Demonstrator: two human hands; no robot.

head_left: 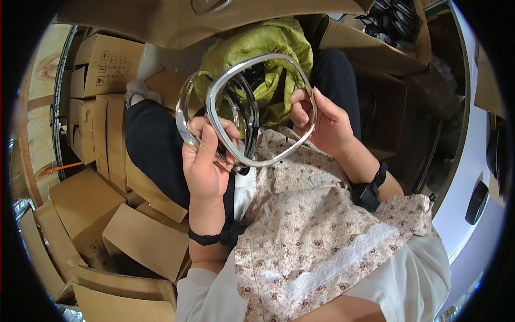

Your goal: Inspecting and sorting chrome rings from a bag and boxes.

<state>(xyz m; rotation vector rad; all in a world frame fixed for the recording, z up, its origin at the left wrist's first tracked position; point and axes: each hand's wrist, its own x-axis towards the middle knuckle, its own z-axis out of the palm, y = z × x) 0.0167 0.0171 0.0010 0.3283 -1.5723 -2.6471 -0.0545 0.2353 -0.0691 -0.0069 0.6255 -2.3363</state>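
Observation:
A rounded chrome trim ring (267,162) is held up over my lap, tilted toward me. My left hand (206,165) grips its left side, thumb in front and fingers curled behind. Also in that hand is a second chrome ring (182,119), just left of the first. Darker, black-looking rings (253,115) show through the opening behind; whether my left fingers hold them too is partly hidden. My right hand (328,121) pinches the right side of the front ring between thumb and bent fingers. Beyond the rings sits a yellow-green woven sack (287,40) with dark contents.
Cardboard boxes (88,201) crowd the left side, several with flaps open. At the upper right, an open carton (370,51) holds many black parts. A cardboard surface (145,24) spans the top, bearing another clear or chrome ring (212,7). A white panel (456,209) stands at the right.

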